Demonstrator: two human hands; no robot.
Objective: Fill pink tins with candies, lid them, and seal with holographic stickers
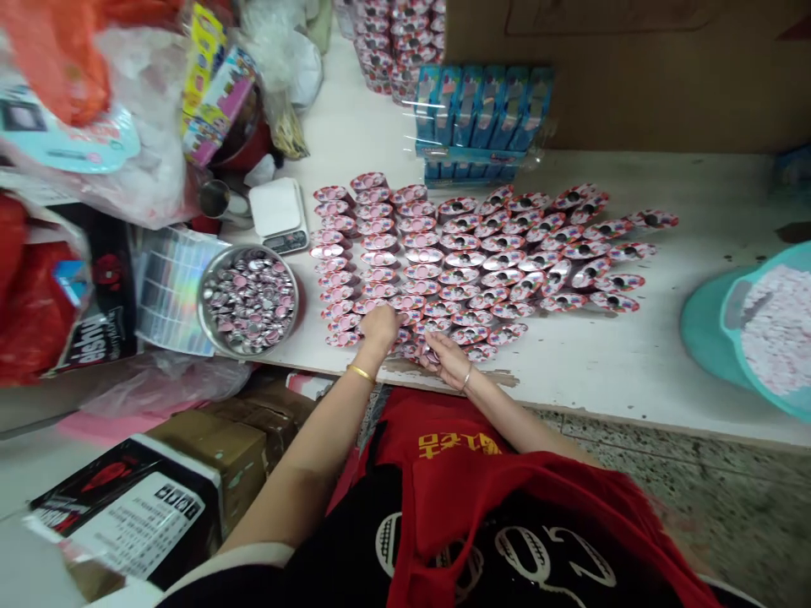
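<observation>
Rows of small oval-topped containers [423, 255] in pink, red and white stand packed together on the white table. Those on the left have pink or silvery pieces on top; many towards the right show dark openings. My left hand [378, 329], a gold bangle at its wrist, is closed over the near edge of the rows; what its fingertips hold is too small to name. Close by on the right, my right hand [449, 359] has its fingers curled round a small pinkish thing at the front row. A steel bowl [296, 314] of pink and silver pieces sits to the left.
A small white scale [277, 209] and metal cup [215, 199] stand behind the bowl. Blue wrapped packs [481, 110] lie at the back. A teal tub [710, 317] of pale pieces is at far right. Plastic bags [145, 110] crowd the left; boxes [215, 447] lie below.
</observation>
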